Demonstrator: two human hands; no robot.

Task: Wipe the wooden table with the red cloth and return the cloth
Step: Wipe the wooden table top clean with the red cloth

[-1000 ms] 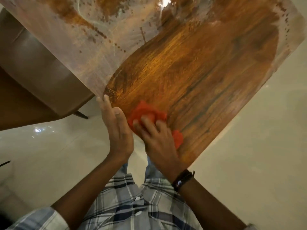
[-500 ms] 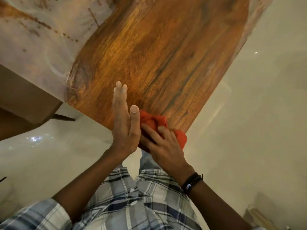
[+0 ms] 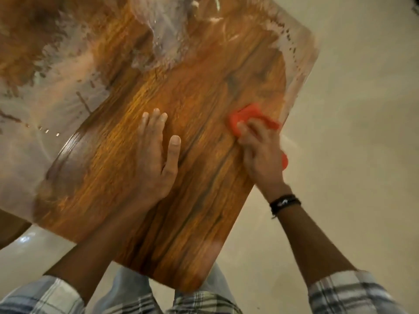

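Observation:
The wooden table (image 3: 204, 91) fills the upper and middle view, with glossy brown grain and pale hazy smears across its far part. A red cloth (image 3: 248, 114) lies bunched near the table's right edge. My right hand (image 3: 260, 152) presses down on the cloth with curled fingers, and a bit of red shows past the palm on the right. My left hand (image 3: 156, 155) lies flat on the wood to the left of it, fingers straight and together, holding nothing.
Pale glossy floor (image 3: 351, 132) surrounds the table on the right and below. A brown piece of furniture (image 3: 9, 230) shows at the left edge under the table's corner. My legs stand against the near table edge.
My right hand has slid the cloth from the near edge out toward the right edge. My left hand has moved further onto the tabletop and lies flat. The view has shifted over the table.

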